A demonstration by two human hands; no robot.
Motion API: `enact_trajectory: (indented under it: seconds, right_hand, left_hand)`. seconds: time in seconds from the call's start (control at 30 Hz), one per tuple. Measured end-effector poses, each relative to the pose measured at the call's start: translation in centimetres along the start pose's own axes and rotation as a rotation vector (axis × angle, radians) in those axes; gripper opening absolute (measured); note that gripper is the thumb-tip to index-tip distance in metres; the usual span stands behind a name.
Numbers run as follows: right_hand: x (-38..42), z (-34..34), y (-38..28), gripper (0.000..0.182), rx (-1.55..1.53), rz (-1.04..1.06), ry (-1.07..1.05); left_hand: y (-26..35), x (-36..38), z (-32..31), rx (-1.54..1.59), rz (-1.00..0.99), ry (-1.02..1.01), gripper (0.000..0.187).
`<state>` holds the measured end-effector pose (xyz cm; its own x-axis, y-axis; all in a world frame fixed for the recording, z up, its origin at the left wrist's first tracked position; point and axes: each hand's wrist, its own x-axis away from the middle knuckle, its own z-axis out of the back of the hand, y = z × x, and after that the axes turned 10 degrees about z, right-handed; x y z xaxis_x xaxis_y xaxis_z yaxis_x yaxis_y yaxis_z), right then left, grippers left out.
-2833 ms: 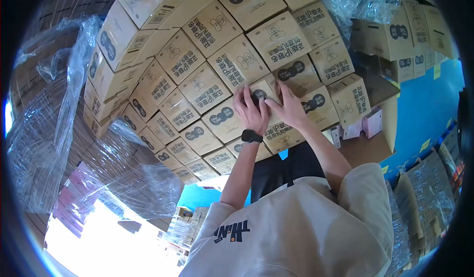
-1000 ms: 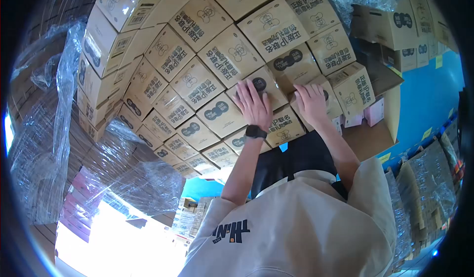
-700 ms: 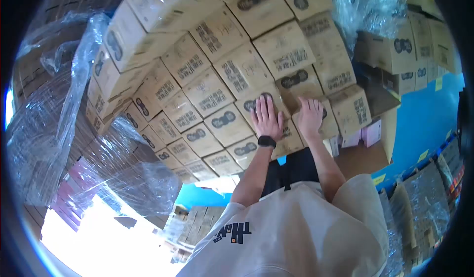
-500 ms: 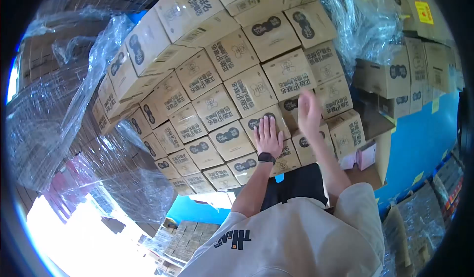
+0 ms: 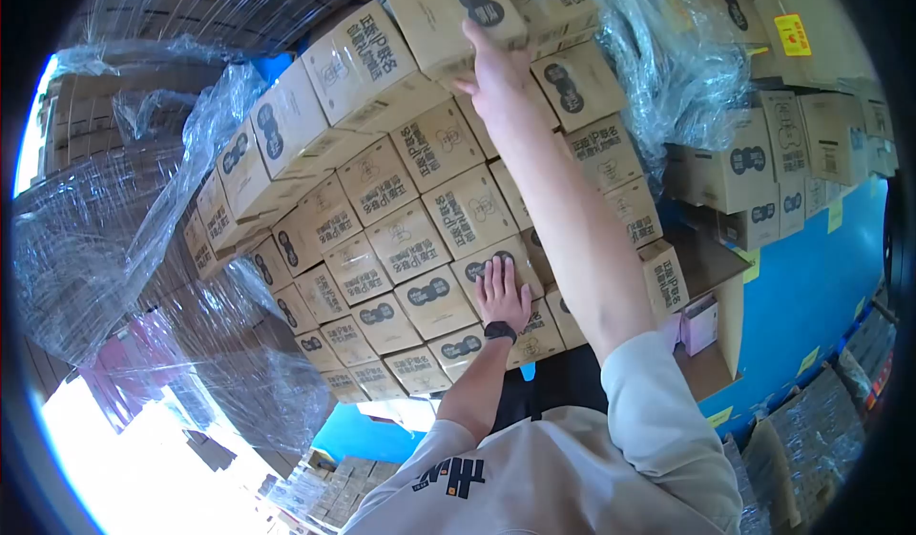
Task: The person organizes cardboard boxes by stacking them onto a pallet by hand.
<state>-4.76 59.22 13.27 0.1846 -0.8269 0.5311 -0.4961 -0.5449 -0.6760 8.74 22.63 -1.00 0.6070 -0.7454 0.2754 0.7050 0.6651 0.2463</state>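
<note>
Small brown cardboard boxes stand in stepped rows, with dark round labels or printed characters on them. My left hand (image 5: 501, 295), a dark watch on its wrist, lies flat with fingers spread on a box (image 5: 474, 266) in the lower middle. My right arm stretches up across the stack. At the lower right edge of a box (image 5: 444, 20) in the top row is my right hand (image 5: 496, 68), thumb and a finger apart. Part of this hand is turned from view, so its hold on the box is unclear.
Crumpled clear plastic wrap (image 5: 682, 68) hangs right of the stack, and more wrap (image 5: 86, 239) covers goods at the left. Further boxes (image 5: 749, 163) stand on the right beside a blue surface (image 5: 811, 277). A pink box (image 5: 699, 325) sits in an open carton.
My right hand has moved up and left from above the lower boxes to the top row. My left hand stays on the same box. The view has shifted slightly.
</note>
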Motion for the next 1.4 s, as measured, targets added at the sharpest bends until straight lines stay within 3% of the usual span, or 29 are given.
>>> enact_trajectory:
  seconds: [0.1, 0.17, 0.23, 0.27, 0.4, 0.5, 0.57, 0.7, 0.8, 0.93, 1.03, 1.13, 1.4]
  right_hand:
    - [0.2, 2.8, 1.5, 0.094, 0.072, 0.206, 0.207]
    - [1.4, 7.2, 0.5, 0.083, -0.087, 0.289, 0.215]
    - [4.2, 13.1, -2.2, 0.066, -0.073, 0.454, 0.056]
    - [5.9, 16.0, -3.2, 0.048, -0.026, 0.465, 0.156]
    - [10.8, 28.8, -6.6, 0.055, 0.247, 0.318, -0.019]
    - [13.1, 32.3, -5.7, 0.063, 0.663, 0.243, -0.124]
    - [13.6, 33.4, -3.4, 0.066, 0.7, 0.126, -0.176]
    - [13.2, 32.0, -0.8, 0.071, 0.611, -0.057, -0.241]
    - [13.8, 31.8, 0.9, 0.071, 0.663, -0.037, -0.339]
    - [13.5, 32.8, 1.7, 0.072, 0.933, 0.034, -0.347]
    - [13.2, 34.8, 3.7, 0.066, 0.832, 0.138, -0.33]
    - [12.3, 35.4, 6.2, 0.056, 1.291, 0.431, -0.322]
    - [12.1, 34.2, 5.8, 0.05, 1.207, 0.432, -0.335]
  left_hand:
    - [-0.3, -0.2, -0.6, 0.005, -0.017, -0.012, 0.068]
    - [-0.2, -0.1, 0.0, -0.009, -0.01, -0.041, 0.068]
    - [0.0, -0.1, 0.1, -0.007, -0.006, -0.045, 0.067]
    - [0.0, 0.0, 0.1, -0.004, -0.004, -0.044, 0.067]
    - [0.0, -0.4, 0.6, 0.043, 0.017, -0.035, 0.065]
    - [-0.2, -0.4, 0.9, 0.124, -0.03, 0.021, 0.064]
    - [0.8, -1.3, 3.2, 0.264, 0.056, -0.077, 0.064]
    - [2.7, -4.1, 5.4, 0.39, -0.049, -0.003, 0.064]
    - [4.1, -7.0, 5.7, 0.344, -0.135, -0.056, 0.063]
    - [5.2, -8.8, 4.6, 0.237, -0.271, -0.148, 0.063]
    - [5.2, -8.1, 3.1, 0.181, -0.273, -0.181, 0.066]
    - [5.4, -7.3, 2.2, 0.152, -0.221, -0.123, 0.068]
    - [5.6, -6.8, 1.0, 0.038, -0.202, -0.065, 0.066]
